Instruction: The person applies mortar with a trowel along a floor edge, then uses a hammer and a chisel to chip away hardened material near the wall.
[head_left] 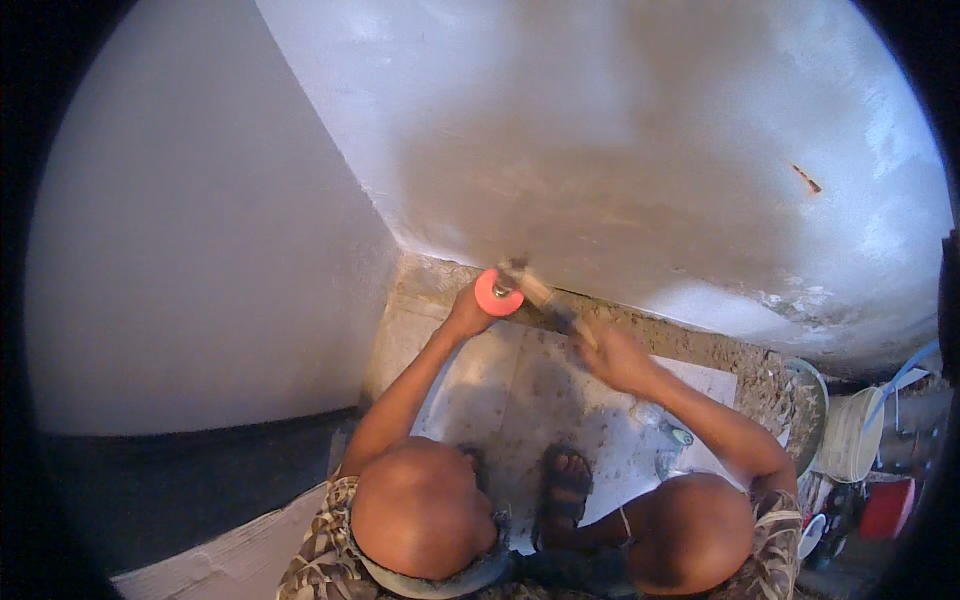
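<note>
In front of me, near the foot of the wall, my left hand (468, 312) is wrapped round a chisel (501, 289) with a round orange-pink guard (484, 292). Its metal striking end shows inside the guard, while its tip is hidden. My right hand (612, 355) grips a hammer (540, 292) by its handle. The hammer's head, smeared by motion, is right at the chisel's top; I cannot tell whether they touch. Just beyond the chisel runs a rough, broken strip (655, 325) along the wall's base.
A pale wall (690, 120) with a brownish patch rises ahead, and a grey wall (190, 200) stands left. Pale sheets (480, 375) speckled with debris lie by my sandalled feet (567, 490). At right are a white bucket (850, 432), a blue hose (905, 372) and a red object (888, 506).
</note>
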